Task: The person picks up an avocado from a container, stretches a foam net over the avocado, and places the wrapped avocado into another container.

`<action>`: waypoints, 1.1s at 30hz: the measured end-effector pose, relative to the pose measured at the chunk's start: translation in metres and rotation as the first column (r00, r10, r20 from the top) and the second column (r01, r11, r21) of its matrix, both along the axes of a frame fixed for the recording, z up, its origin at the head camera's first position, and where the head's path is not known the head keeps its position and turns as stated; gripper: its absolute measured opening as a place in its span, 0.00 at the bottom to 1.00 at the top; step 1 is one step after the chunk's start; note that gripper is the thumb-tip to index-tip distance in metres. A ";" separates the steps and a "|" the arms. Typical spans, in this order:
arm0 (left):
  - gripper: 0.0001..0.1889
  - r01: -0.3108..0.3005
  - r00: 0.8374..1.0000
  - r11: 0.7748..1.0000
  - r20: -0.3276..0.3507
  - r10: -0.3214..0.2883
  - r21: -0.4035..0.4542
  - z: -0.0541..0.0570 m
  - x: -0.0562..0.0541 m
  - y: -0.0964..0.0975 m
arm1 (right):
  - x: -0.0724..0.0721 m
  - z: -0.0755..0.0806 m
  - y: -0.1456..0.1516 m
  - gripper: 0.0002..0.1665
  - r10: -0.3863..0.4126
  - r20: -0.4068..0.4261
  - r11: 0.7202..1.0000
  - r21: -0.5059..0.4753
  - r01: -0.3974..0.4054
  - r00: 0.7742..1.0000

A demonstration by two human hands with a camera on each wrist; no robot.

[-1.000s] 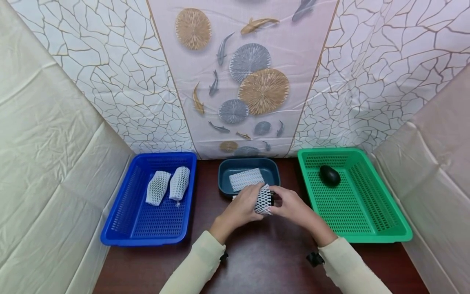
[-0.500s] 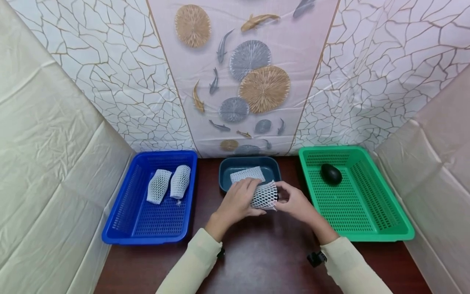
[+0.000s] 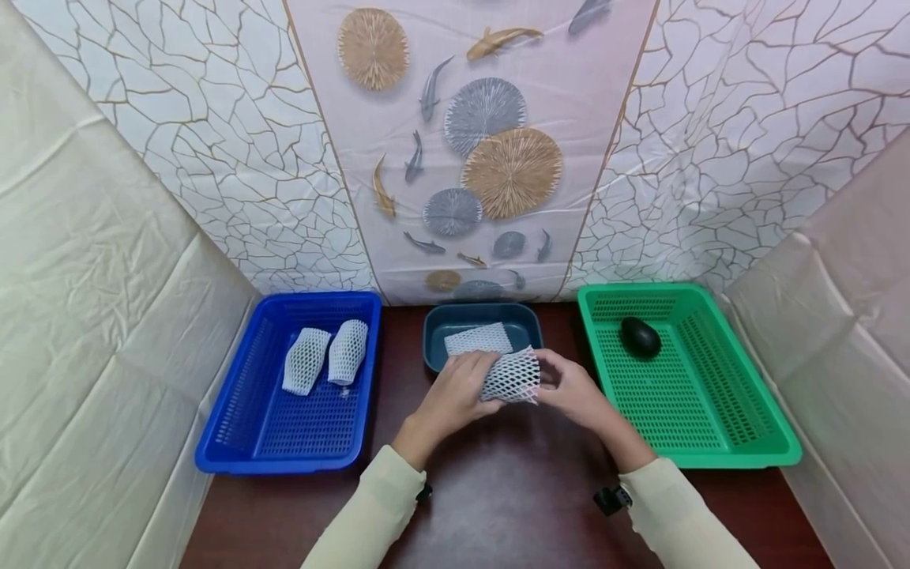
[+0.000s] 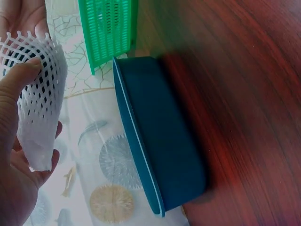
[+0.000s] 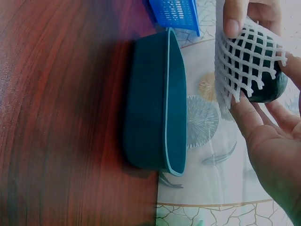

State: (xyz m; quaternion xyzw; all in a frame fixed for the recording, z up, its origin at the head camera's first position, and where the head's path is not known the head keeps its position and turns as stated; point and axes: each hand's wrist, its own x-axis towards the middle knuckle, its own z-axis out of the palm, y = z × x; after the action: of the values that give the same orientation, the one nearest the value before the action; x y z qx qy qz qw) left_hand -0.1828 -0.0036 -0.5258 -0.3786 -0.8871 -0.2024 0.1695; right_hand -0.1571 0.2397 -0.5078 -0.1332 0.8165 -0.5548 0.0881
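A white foam net sleeve (image 3: 513, 377) is held above the table, just in front of the small dark teal bin (image 3: 434, 362). Inside it sits a dark green avocado (image 5: 273, 89), whose rounded end sticks out of the sleeve's open rim in the right wrist view. My left hand (image 3: 453, 397) grips the sleeved avocado, thumb on the near side. At the open end my right hand (image 3: 574, 391) holds the net's rim around the avocado between thumb and fingers. The left wrist view shows the sleeve's narrow tail (image 4: 40, 153) hanging past the fruit.
Another flat foam net (image 3: 478, 338) lies in the teal bin. Two sleeved pieces (image 3: 307, 362) lie in the blue basket (image 3: 284, 468) at left. One bare avocado (image 3: 640, 338) lies in the green basket (image 3: 718, 460) at right. Fabric walls stand behind and beside the table.
Both hands have shifted slightly; the net's open rim now reaches further right, over more of the avocado, with less dark skin showing at that end. The baskets' contents are unchanged.
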 end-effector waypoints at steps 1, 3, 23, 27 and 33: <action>0.40 0.004 1.000 1.000 0.000 -0.004 0.001 0.000 0.000 0.001 | 0.000 0.000 -0.001 0.32 -0.003 -0.002 1.000 -0.002 0.003 1.000; 0.40 0.019 1.000 1.000 -0.001 -0.019 0.007 -0.001 0.001 0.002 | 0.001 -0.002 -0.004 0.32 -0.009 -0.003 1.000 -0.007 0.009 1.000; 0.47 0.013 0.990 0.999 0.142 -0.007 -0.043 -0.001 0.002 0.011 | -0.005 -0.010 -0.019 0.32 -0.028 -0.025 0.998 0.056 0.030 0.999; 0.45 -0.025 0.983 0.999 0.183 0.034 -0.049 0.003 0.000 0.012 | -0.006 -0.008 -0.021 0.31 -0.021 -0.046 0.998 0.063 0.024 0.999; 0.43 -0.062 0.983 0.997 0.170 0.068 -0.042 0.013 -0.006 0.006 | -0.002 0.004 -0.023 0.28 -0.055 -0.098 0.995 0.077 0.063 0.994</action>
State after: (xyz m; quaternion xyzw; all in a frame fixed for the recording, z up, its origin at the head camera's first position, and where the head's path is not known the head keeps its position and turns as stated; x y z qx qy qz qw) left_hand -0.1885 0.0019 -0.5125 -0.3337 -0.9139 -0.2121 0.0922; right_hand -0.1595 0.2172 -0.5040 -0.1319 0.8450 -0.5170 0.0375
